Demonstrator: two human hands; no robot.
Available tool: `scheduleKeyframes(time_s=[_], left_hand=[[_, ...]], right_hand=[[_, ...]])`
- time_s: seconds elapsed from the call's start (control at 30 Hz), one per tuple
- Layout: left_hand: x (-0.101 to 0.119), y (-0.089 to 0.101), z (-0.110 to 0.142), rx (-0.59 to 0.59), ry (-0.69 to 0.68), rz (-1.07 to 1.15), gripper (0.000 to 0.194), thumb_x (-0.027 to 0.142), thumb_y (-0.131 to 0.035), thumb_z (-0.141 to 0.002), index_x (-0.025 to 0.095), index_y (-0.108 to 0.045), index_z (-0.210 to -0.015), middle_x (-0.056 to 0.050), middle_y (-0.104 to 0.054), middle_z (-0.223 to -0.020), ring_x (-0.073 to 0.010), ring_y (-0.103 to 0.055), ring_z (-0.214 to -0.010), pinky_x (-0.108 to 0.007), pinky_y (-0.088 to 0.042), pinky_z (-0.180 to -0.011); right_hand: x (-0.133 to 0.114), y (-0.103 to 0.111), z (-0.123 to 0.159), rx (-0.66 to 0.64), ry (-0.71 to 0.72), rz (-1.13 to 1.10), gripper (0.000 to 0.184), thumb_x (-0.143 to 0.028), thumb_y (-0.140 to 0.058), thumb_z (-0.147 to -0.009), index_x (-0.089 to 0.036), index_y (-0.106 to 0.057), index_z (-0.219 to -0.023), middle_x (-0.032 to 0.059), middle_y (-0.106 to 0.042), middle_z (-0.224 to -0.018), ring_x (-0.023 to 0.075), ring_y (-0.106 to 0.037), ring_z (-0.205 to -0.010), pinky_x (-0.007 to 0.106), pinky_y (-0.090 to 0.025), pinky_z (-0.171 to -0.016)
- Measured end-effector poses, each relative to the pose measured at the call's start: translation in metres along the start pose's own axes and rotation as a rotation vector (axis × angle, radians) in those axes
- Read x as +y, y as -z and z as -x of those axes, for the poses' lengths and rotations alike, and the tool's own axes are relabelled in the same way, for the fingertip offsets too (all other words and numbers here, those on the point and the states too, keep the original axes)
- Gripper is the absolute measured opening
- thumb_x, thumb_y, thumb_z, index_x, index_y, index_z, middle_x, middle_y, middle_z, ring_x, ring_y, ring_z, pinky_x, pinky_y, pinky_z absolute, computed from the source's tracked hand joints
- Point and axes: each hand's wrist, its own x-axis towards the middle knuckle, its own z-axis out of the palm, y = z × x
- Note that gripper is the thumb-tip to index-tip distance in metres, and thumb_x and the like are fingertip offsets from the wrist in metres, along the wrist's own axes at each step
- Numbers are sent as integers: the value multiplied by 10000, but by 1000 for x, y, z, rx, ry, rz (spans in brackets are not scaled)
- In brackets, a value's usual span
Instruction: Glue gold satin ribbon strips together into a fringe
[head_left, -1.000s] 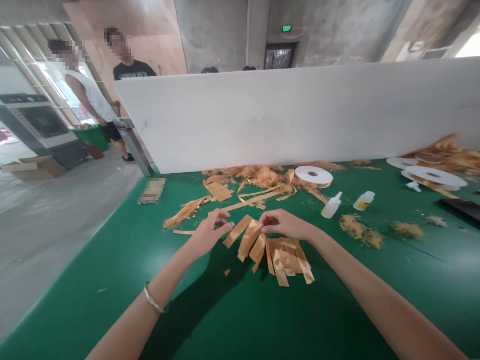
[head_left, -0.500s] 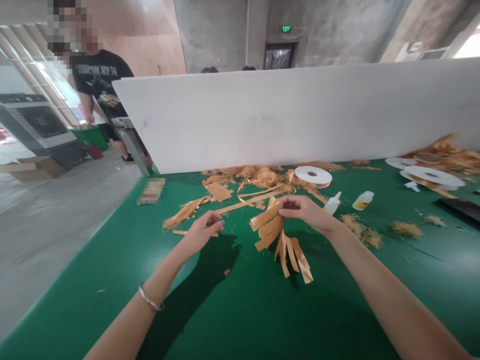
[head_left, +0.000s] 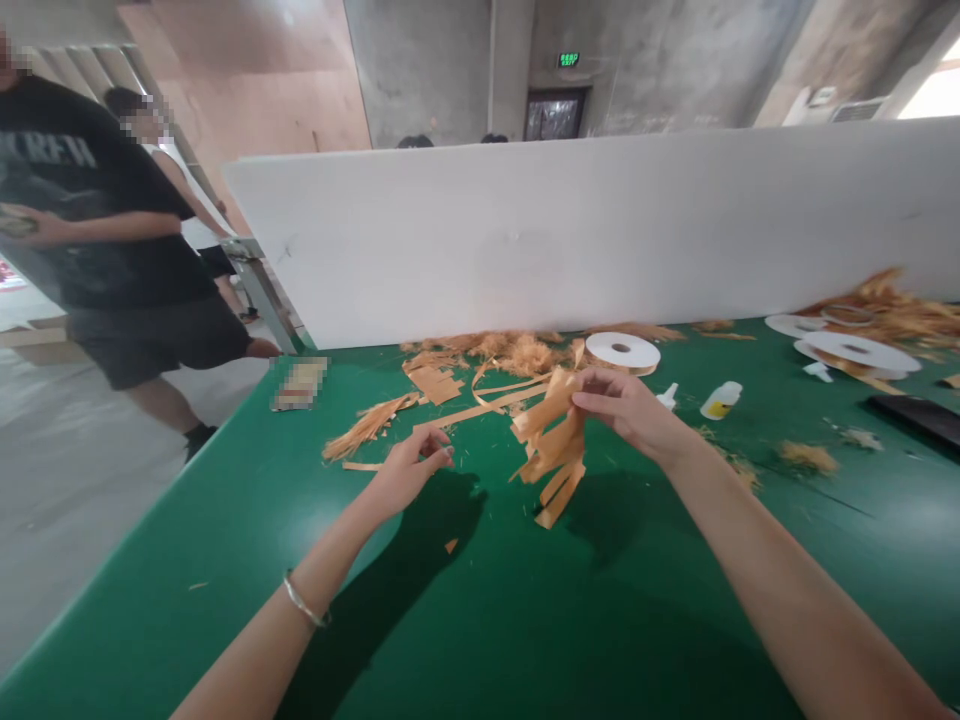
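My right hand [head_left: 611, 405] pinches the upper end of a bundle of tan ribbon strips [head_left: 551, 440] between thumb and fingers. The loose strips hang down and fan to the left above the green table. My left hand [head_left: 415, 465] is over the table to the left of the bundle, its fingers loosely curled, a gap at the thumb and nothing seen in them. Beyond it lies a frayed tan tassel [head_left: 371, 425], and a long flat ribbon [head_left: 480, 408] runs across behind both hands.
A white ribbon spool [head_left: 622, 352], a glue bottle [head_left: 722, 400] and more spools [head_left: 855, 350] lie on the green table [head_left: 420, 640]. A black phone-like object [head_left: 915, 420] is at right. A white panel [head_left: 525, 240] stands behind. At left, a person in a black shirt [head_left: 97, 190] is near the edge.
My right hand has moved slightly right and up with the strips, which have swung and now hang closer together. My left hand has barely moved. The person in black has come much closer.
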Motion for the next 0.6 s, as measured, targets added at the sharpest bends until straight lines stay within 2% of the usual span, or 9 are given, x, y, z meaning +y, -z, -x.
scheduleKeyframes(time_s=[0.17, 0.3, 0.4, 0.5, 0.6], left_hand=[[-4, -15, -5, -60, -27, 115, 194, 380, -525, -795, 201, -516, -869, -11, -625, -754, -168, -601, -762, -308, -449, -714], [-6, -30, -5, -62, -39, 161, 185, 364, -556, -774, 196, -531, -846, -4, -618, -770, -160, -596, -750, -300, -460, -706], [-8, -35, -3, -27, -38, 217, 183, 350, -575, -760, 197, -534, -853, -18, -634, -867, -184, -598, -819, -322, -473, -735], [-8, -34, 0, -9, -28, 340, 269, 305, -587, -739, 218, -519, -985, -30, -635, -1056, -227, -595, -957, -355, -485, -805], [-7, -32, 2, -28, -14, 419, 284, 342, -477, -807, 224, -506, -1064, -36, -622, -1134, -251, -581, -1033, -377, -495, -828]], right_hand=[[-11, -3, -7, -107, 11, -106, 283, -413, -677, -666, -195, -536, -779, 4, -569, -712, 131, -545, -638, 273, -435, -596], [-27, -22, -19, -276, 38, -95, 223, -349, -688, -684, -175, -600, -792, -8, -562, -695, 104, -535, -612, 245, -424, -594], [-42, -44, -28, -473, 85, -47, 178, -323, -658, -732, -164, -617, -802, -14, -568, -691, 94, -535, -619, 232, -420, -608], [-55, -63, -34, -640, 133, -61, 154, -298, -641, -755, -157, -611, -810, -20, -580, -708, 86, -536, -650, 217, -417, -630], [-64, -75, -39, -750, 148, -64, 142, -271, -656, -739, -148, -614, -798, -16, -599, -739, 89, -544, -685, 208, -418, -641]])
